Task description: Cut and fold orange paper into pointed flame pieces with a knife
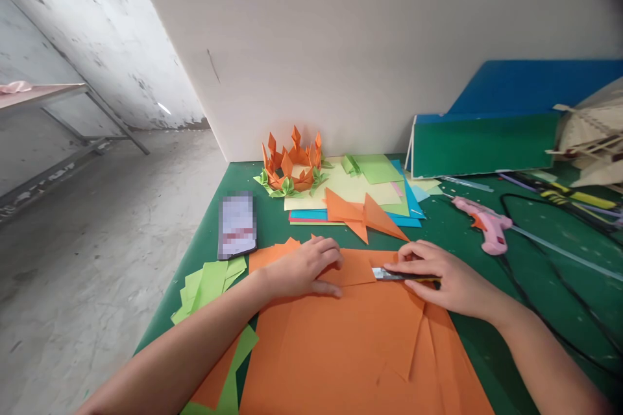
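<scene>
The counter (452, 227) had a green cover and stood beside a grey concrete floor (97, 259), w/ a white board (370, 45) upright at its back edge. Left hand (304, 267) lay flat, fingers together, pressing the orange paper sheet (341, 343) near the front edge. Right hand (445, 275) pinched a utility knife (389, 274), blade on the sheet. An orange paper crown (292, 165) and a pink glue gun (487, 227) were farther back.

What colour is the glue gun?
The plastic hot glue gun lying on the green table is pink, clearest in the head view.
</scene>
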Motion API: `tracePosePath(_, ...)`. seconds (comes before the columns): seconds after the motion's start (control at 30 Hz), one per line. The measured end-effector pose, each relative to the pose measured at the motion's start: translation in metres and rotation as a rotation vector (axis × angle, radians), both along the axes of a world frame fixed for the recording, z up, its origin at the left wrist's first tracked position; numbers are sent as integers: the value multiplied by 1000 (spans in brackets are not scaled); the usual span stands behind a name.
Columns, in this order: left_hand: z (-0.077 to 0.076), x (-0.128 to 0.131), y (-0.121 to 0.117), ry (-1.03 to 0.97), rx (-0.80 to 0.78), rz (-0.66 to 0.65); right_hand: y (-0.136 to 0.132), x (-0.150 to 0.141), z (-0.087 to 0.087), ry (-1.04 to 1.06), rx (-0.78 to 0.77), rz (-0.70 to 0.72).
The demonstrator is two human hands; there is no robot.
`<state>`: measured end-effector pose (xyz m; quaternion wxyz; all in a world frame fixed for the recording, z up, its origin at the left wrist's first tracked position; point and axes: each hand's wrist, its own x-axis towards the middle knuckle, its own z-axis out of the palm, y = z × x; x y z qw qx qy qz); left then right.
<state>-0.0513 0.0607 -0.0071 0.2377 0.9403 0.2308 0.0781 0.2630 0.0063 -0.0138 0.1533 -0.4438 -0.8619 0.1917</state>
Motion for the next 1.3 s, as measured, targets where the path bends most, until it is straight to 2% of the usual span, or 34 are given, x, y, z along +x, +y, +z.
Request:
tracePosePath(0.1,1,-1,0,3,-5,7,0,-1,0,7,-14,18)
tracePosePath(0.3,-1,-2,-4,-12,3,42,0,8,0,-9,21,-38)
tracePosePath(0.53,0,2,-5,-6,33,28,0,-6,-1,3,-35,42)
tracePosePath(0.77,1,2,-7,-2,54,8,1,-4,-4,16,24,32)
tracePosePath(0.97,0,2,-3,65,105,53,1,-8,-4,-2,13,4)
tracePosePath(1.3,3,1,5,76,34,55,3,-2,-9,-10,-60,10)
